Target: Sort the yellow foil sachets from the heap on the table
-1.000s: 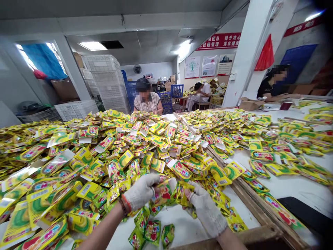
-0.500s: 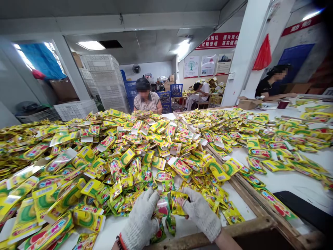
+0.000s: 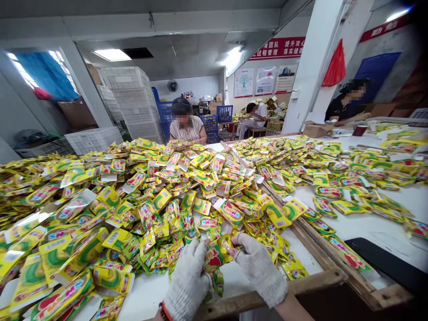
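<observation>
My left hand, in a white knitted glove with bare fingertips, is closed around a small printed carton with a red fruit picture. A green sachet shows below the carton by my left fingers. My right hand, gloved the same way, has thumb and fingers pinched at the carton's right side on a yellow sachet, largely hidden by the fingers. Loose yellow-green sachets lie just beyond both hands, and a heap of yellow cartons rises behind them.
A wooden strip runs along the table to my right, meeting a front wooden edge. A dark phone-like slab lies at the right. Co-workers sit across the table and at the right. White crates are stacked behind.
My right hand has moved slightly up, closer to the carton, and less of the yellow sachet shows. The left hand still holds the carton. The view has shifted a little.
</observation>
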The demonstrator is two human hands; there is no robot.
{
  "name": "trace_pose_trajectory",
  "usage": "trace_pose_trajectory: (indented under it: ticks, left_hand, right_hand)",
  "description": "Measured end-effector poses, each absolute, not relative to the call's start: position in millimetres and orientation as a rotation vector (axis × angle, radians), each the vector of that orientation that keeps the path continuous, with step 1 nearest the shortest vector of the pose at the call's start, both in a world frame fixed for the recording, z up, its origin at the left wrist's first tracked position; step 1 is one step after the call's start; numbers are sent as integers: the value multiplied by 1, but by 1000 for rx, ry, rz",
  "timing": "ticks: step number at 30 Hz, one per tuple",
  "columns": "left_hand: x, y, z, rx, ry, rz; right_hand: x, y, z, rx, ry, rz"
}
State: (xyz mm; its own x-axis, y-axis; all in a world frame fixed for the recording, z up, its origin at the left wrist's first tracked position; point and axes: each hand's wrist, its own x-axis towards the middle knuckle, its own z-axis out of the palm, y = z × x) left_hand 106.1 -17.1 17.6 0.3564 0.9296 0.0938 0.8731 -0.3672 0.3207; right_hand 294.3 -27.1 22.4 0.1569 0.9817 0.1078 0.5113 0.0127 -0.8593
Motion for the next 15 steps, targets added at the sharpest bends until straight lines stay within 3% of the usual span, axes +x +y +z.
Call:
trace_pose_trajectory:
  ticks: [5,11,15]
  left_hand:
    - [107,-18,13,2428,1518,423]
    - [103,-22,12,2364,1576,392]
    - [105,-29,22,2236,1390,474]
  right_hand:
    - [294,-29,20,-1564,-1644,943]
    - [297,-38,30,-1285,-1445,1542]
    - [290,-45,28,-1313,-1539,1633]
